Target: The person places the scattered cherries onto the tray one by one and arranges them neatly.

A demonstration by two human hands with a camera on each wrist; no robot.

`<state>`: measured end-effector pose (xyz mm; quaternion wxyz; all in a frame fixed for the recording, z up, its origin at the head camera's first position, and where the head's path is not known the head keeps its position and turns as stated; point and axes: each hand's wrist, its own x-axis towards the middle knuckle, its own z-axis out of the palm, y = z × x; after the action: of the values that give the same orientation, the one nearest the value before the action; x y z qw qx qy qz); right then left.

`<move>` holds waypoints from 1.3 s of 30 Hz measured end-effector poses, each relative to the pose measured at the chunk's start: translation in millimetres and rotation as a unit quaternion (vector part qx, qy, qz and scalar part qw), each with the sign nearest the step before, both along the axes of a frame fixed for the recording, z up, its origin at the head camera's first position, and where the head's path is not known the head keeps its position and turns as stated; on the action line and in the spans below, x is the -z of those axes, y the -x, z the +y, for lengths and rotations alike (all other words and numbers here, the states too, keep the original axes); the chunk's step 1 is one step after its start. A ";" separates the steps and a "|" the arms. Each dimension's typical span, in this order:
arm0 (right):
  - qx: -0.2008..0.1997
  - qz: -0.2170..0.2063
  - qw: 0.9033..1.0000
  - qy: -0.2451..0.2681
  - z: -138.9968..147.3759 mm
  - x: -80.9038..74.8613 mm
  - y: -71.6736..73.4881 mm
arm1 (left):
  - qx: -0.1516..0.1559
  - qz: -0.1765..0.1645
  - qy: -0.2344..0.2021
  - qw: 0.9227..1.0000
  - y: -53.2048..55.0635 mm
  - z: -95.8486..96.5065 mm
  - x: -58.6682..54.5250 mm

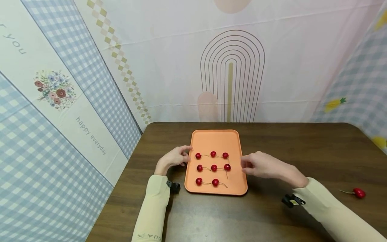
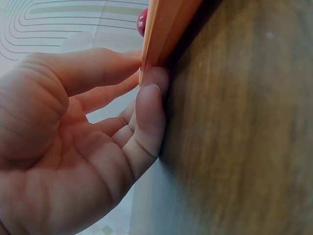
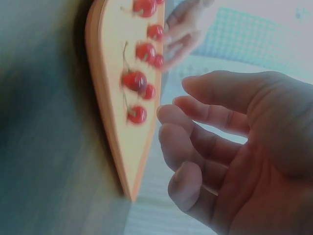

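Observation:
An orange tray (image 1: 216, 141) lies on the table, with several red cherries (image 1: 214, 167) set out on it in rows, their thin stems mostly pointing right. At the tray's left edge, my left hand (image 1: 175, 156) holds the rim; the left wrist view shows the thumb on the rim and curled fingers against the outer side. My right hand (image 1: 261, 164) is beside the tray's right edge, overlapping it in the head view. Its fingers (image 3: 178, 142) are loosely bent with nothing between them, and a gap shows between fingertips and tray in the right wrist view.
One more cherry (image 1: 359, 193) with a stem lies on the dark wooden table (image 1: 290, 141), far to the right, beyond the right forearm. Patterned cloth (image 1: 169, 67) hangs behind the table, and checked cloth (image 1: 27, 141) hangs along the left side.

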<state>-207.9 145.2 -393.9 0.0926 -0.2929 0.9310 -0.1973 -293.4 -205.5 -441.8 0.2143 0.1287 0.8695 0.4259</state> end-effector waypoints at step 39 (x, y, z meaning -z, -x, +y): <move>0.196 -0.134 0.962 -0.132 239.0 26.6 -45.7 | -0.010 0.006 0.005 1.000 3.5 0.0 -0.4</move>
<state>-162.2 384.2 -420.4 0.2140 -0.0608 0.9669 -0.1248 -296.9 -205.5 -441.4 0.2056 0.1216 0.8741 0.4230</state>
